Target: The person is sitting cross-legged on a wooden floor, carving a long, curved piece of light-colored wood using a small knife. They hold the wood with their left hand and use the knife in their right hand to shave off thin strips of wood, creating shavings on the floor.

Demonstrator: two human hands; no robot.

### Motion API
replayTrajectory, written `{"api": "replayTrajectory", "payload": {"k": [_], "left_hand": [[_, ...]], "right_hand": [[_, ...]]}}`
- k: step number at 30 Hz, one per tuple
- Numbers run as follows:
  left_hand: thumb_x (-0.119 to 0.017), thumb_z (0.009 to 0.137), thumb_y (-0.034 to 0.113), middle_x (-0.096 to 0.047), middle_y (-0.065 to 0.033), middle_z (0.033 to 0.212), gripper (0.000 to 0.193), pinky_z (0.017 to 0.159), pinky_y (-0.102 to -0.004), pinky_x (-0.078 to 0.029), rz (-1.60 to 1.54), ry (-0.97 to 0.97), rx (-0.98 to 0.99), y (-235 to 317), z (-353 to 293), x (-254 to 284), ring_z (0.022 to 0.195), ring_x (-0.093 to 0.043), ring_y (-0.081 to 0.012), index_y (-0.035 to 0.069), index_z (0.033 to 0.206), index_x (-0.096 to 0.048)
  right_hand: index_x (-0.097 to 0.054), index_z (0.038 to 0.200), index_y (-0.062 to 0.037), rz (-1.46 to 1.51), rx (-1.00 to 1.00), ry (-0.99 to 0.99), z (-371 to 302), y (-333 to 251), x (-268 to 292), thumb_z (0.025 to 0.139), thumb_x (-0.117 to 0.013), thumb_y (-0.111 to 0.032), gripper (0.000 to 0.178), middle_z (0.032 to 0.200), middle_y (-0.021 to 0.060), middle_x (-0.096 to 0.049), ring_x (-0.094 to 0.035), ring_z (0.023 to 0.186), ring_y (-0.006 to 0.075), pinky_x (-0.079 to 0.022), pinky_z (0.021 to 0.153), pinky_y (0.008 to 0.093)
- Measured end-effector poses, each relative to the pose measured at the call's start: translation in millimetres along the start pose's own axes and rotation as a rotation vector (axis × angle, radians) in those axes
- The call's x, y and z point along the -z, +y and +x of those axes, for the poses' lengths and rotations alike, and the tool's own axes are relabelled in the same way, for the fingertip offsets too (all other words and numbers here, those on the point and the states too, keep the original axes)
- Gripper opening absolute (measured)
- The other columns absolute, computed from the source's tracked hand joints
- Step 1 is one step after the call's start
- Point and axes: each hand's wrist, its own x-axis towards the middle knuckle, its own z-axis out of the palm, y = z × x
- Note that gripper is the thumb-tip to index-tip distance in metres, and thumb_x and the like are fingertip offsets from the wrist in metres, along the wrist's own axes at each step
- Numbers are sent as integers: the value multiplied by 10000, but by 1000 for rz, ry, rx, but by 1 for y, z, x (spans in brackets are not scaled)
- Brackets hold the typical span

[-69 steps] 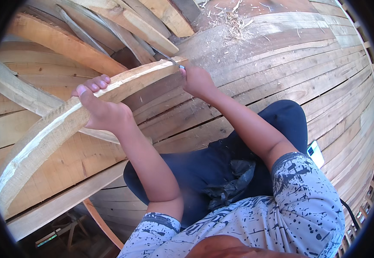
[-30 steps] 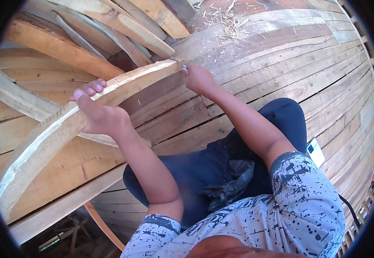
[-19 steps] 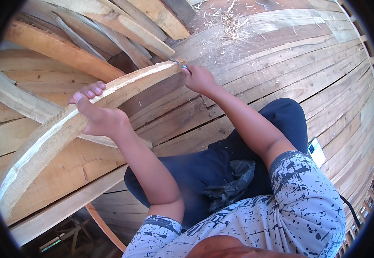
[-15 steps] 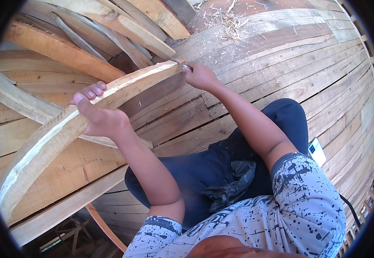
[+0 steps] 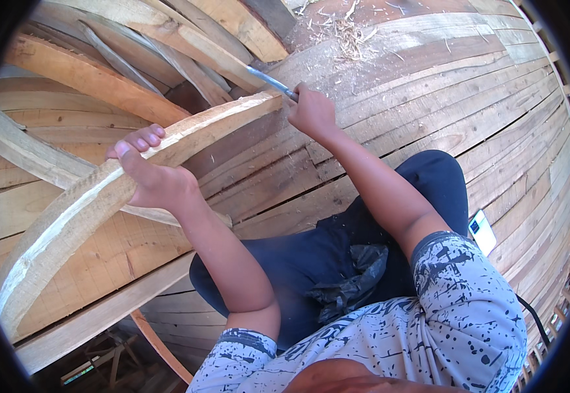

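Note:
A long curved timber [image 5: 223,122] sweeps from the lower left up to the top middle, with a pale whitish strip along its upper edge. My left hand [image 5: 154,171] is wrapped over it about midway, thumb on the near side and fingertips over the far edge. Closed in a fist, my right hand [image 5: 312,114] grips a slim blade-like tool [image 5: 269,78] just past the timber's far end. The blade points up and left, raised clear of the whitish strip; its handle is mostly hidden in the fist, so its exact kind is unclear.
Several loose timbers [image 5: 95,69] lie stacked at upper left. Wood shavings [image 5: 354,39] are heaped on the curved planking [image 5: 390,124]. A white phone [image 5: 482,232] lies beside my right knee. A dark crumpled plastic bag [image 5: 357,281] rests on my lap. An opening [image 5: 101,360] shows at lower left.
My right hand has shifted slightly right, and the tool's blade has lifted off the timber's end and now shows at greater length. My left hand keeps its hold on the timber.

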Motion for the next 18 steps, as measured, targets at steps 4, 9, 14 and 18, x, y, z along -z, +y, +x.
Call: {"api": "replayTrajectory", "payload": {"k": [4, 9, 14, 18], "left_hand": [[-598, 864, 101, -429, -25, 717, 155, 663, -375, -478, -4, -3, 2, -1, -1, -1, 655, -458, -166, 88, 877, -444], [-608, 864, 109, -438, -31, 707, 162, 661, -371, -485, -15, -13, 0, -2, 0, 1, 651, -470, -169, 80, 870, -449], [-617, 866, 105, -470, -49, 687, 162, 645, -365, -500, -26, 12, -3, -1, 0, 4, 635, -496, -177, 73, 819, -465], [-623, 864, 118, -449, -29, 706, 173, 665, -379, -488, -24, -30, 14, 0, -4, -5, 652, -481, -170, 92, 850, -453]], "right_hand": [[-678, 971, -36, 199, -63, -31, 11, 16, -18, 938, -590, -275, 257, 886, 221, -694, -663, 903, 422, -510, 787, 510], [-702, 940, 7, 255, -116, -143, 13, 15, -15, 958, -553, -375, 410, 881, 250, -692, -672, 897, 416, -513, 787, 492], [-722, 927, 11, 168, -175, -298, 4, -6, -1, 911, -567, -569, 600, 848, 227, -703, -694, 849, 383, -526, 781, 461], [-660, 685, 11, 217, -169, -140, 6, 8, -14, 870, -594, -665, 704, 598, 143, -604, -612, 585, 280, -474, 600, 423]]}}
